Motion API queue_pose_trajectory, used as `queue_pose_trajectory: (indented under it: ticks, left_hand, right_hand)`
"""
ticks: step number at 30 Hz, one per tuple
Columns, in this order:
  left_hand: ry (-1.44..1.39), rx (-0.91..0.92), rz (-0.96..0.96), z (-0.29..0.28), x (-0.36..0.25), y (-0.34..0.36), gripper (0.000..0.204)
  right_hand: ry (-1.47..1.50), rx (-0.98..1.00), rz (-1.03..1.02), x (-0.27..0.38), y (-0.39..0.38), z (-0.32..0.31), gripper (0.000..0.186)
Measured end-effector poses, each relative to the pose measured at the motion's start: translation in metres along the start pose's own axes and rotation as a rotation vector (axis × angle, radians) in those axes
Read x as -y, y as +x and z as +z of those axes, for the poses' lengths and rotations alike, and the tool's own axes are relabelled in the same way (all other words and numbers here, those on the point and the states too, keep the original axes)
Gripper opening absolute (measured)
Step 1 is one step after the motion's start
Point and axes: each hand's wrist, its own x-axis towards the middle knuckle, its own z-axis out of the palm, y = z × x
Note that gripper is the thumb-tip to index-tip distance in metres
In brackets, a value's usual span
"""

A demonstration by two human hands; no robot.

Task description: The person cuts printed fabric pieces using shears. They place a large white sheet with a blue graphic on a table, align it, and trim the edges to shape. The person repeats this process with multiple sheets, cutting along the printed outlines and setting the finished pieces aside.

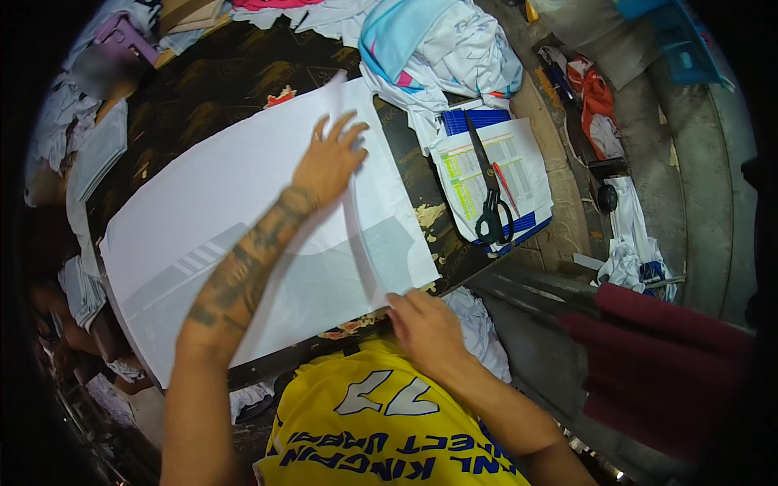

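Observation:
A large white sheet (227, 186), cloth or paper, lies over a dark patterned table. Grey printed shapes with pale stripes show faintly on its near part. My left hand (331, 158) rests on its upper right part, fingers spread and stretched out. Beside that hand a raised fold (361, 235) runs from the far edge toward the near edge. At the near end of this fold, my right hand (425, 328) pinches the sheet's edge between thumb and fingers. The fingertips' underside is hidden.
Black scissors (489, 194) and a red pen (506, 186) lie on a printed page (458, 166) to the right. White and light-blue garments (446, 49) are heaped at the far side. Folded cloth stacks (101, 150) line the left. Maroon fabric (648, 348) hangs at the right.

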Motion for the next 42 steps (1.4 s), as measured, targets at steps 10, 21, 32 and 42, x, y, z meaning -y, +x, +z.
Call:
queue_pose_trajectory:
  ticks: [10, 21, 32, 42]
  left_hand:
    - [-0.037, 0.547, -0.079, 0.024, 0.027, 0.074, 0.028]
    - [-0.641, -0.053, -0.668, -0.016, -0.153, -0.222, 0.031]
    - [-0.339, -0.104, -0.819, -0.026, -0.16, -0.369, 0.016]
    - [-0.223, -0.074, -0.802, -0.033, -0.165, -0.329, 0.022]
  right_hand:
    - [0.291, 0.01, 0.421, -0.131, -0.005, 0.014, 0.024]
    - [0.622, -0.109, 0.337, -0.097, 0.074, -0.009, 0.037]
    - [0.291, -0.081, 0.539, -0.138, -0.013, 0.034, 0.038]
    - [0.252, -0.231, 0.504, -0.141, -0.009, 0.012, 0.03]
